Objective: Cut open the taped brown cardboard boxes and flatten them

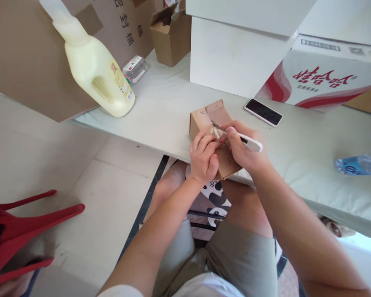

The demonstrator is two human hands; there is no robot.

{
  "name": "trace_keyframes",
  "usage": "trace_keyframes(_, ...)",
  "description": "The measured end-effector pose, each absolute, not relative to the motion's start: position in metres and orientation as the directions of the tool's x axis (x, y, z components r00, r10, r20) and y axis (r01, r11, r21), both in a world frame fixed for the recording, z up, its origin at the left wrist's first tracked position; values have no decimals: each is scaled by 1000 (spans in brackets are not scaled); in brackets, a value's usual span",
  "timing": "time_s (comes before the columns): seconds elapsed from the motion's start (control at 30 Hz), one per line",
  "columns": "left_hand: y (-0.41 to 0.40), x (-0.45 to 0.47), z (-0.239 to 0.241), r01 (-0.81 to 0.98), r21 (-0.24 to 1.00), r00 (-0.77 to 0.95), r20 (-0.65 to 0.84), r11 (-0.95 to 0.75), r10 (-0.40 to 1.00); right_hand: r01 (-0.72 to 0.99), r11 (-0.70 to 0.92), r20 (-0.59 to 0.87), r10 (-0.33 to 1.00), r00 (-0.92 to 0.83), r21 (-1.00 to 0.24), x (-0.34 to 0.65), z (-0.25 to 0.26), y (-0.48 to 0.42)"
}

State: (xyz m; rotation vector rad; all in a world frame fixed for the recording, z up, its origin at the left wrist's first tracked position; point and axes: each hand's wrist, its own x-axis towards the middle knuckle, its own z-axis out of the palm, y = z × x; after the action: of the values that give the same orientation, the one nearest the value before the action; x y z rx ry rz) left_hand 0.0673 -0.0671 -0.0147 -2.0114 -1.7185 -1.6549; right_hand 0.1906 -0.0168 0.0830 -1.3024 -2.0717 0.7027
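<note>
A small brown cardboard box (pixel 207 116) lies at the near edge of the white table (pixel 163 111). My left hand (pixel 203 156) is closed over its near left side, with the fingers curled on top by a crumpled scrap of peeled tape (pixel 217 132). My right hand (pixel 243 146) is closed on a white-handled utility knife (pixel 250 143). The knife's blade tip touches the top of the box beside the scrap.
A black phone (pixel 263 111) lies behind the box. A pale yellow jug (pixel 95 66) stands at the left, near a small open carton (pixel 170 35). White boxes (pixel 235 53) and a red-printed carton (pixel 324 78) line the back. A water bottle (pixel 358 164) lies at the right. A red stool (pixel 21 235) is on the floor.
</note>
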Motion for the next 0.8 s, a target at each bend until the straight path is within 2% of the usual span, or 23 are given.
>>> trace_keyframes(0.23, -66, 65, -16, 713, 551, -151, 725, -434, 672, 665, 415, 220, 906, -361, -621, 187, 82, -17)
trace_keyframes(0.37, -67, 65, -15, 725, 557, -164, 712, -406, 683, 604, 396, 260, 917, -303, -692, 192, 83, -23)
trace_keyframes(0.5, -67, 64, -14, 723, 560, -162, 706, -404, 689, 561, 430, 319, 903, -289, -707, 201, 83, -33)
trace_keyframes(0.57, -66, 63, -13, 729, 552, -163, 715, -405, 680, 496, 423, 378, 905, -193, -759, 209, 78, -39)
trace_keyframes(0.7, -66, 57, -9, 738, 498, -109, 754, -456, 647, 380, 396, 514, 807, 291, -836, 237, 47, -39)
trace_keyframes(0.77, -67, 54, -7, 736, 482, -76, 756, -475, 650, 435, 295, 466, 806, 366, -851, 249, 23, -31)
trace_keyframes(0.8, -68, 53, -5, 739, 484, -70, 747, -468, 661, 511, 217, 416, 853, 315, -832, 254, 10, -26)
